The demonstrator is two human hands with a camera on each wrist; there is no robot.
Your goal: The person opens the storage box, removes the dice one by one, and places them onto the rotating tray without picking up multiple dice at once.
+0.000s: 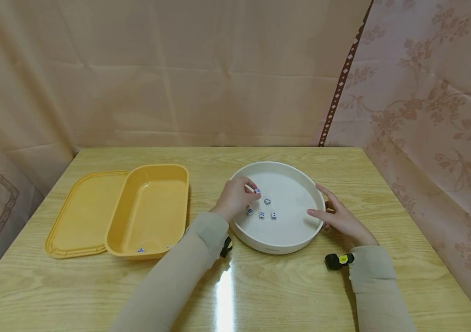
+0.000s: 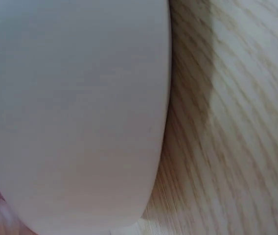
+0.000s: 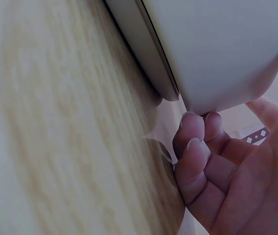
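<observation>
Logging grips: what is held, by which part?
Left hand pinches a die, contact faces unclear; right hand holds the round white tray by its right rim.

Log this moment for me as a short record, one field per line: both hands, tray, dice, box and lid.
Left hand: pinches a die at the left side of the tray
Right hand: holds the tray's right side, thumb over the rim
Tray: round, white
Loose dice in tray: four
Box: yellow, open, left of the tray; a blue-dotted die at its near end
Lid: yellow, left of the box, partly hidden by it
Surface: wood-grain table
</observation>
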